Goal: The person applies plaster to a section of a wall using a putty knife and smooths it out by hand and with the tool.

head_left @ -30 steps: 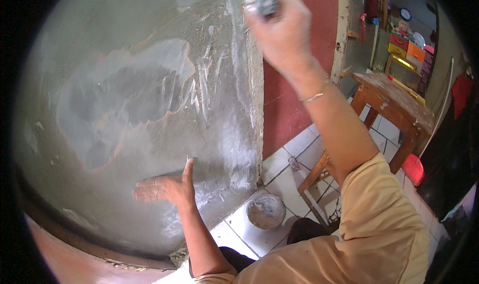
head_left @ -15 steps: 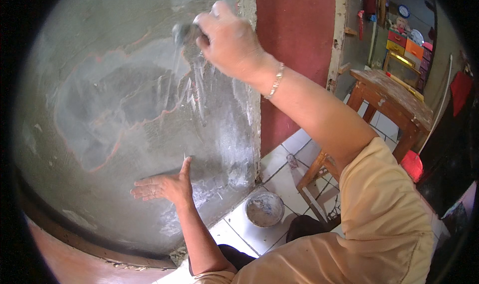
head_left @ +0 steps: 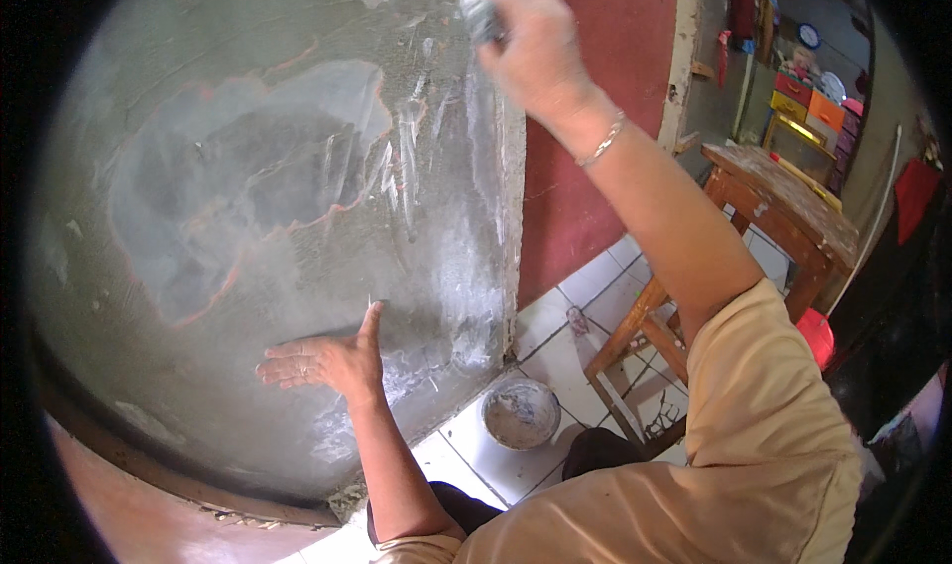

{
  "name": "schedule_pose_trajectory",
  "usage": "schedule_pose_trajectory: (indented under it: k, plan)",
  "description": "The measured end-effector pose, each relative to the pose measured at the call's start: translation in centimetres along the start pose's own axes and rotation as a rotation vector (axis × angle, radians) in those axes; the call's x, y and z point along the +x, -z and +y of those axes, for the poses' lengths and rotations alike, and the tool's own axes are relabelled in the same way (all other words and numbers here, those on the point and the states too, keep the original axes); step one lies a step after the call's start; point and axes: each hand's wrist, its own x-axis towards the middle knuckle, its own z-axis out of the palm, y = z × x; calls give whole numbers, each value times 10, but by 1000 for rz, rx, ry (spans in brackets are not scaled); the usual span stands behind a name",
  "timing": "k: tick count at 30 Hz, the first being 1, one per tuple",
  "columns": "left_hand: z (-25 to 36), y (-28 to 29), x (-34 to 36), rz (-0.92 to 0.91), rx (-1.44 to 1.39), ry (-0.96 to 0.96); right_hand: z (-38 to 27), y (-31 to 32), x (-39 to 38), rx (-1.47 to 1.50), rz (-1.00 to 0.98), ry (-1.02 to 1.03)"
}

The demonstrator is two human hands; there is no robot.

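In front of me stands a grey plastered wall [head_left: 258, 296] with a smoother, lighter patch [head_left: 268, 148] edged in orange-red. White streaks run down beside the patch. My right hand [head_left: 535, 44] is raised high near the wall's right edge, closed around what looks like a putty knife [head_left: 481, 14]; motion blurs it, and my fingers hide part of its handle. Lower down, my left hand [head_left: 332, 361] lies against the wall below the patch, fingers stretched out and thumb pointing up, holding nothing.
A bucket [head_left: 521, 415] with pale paste inside stands on the white tiled floor [head_left: 476, 455] near the wall's foot. A worn wooden table [head_left: 783, 192] is at the right, with a red dustpan [head_left: 815, 338] beside it. A dark red panel [head_left: 595, 118] adjoins the wall edge.
My right hand has moved up and to the right with the putty knife, from beside the patch to the wall's right edge. My left hand has stayed in place.
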Motion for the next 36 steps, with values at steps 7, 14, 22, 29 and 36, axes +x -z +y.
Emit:
schedule_pose_trajectory:
  k: [7,14,22,29,36]
  plan:
    - [-5,1,1,-19,30,24,-13,5,11,98,59,-154]
    - [-1,-2,-1,-25,-1,5,23,19,31,-196,47,-49]
    - [-4,0,1,8,19,3,-25,-21,-1,-51,-297,18]
    - [-7,-5,-1,49,-10,-15,10,23,41,-38,23,-93]
    - [-1,2,1,-7,16,17,12,16,0,-152,-127,159]
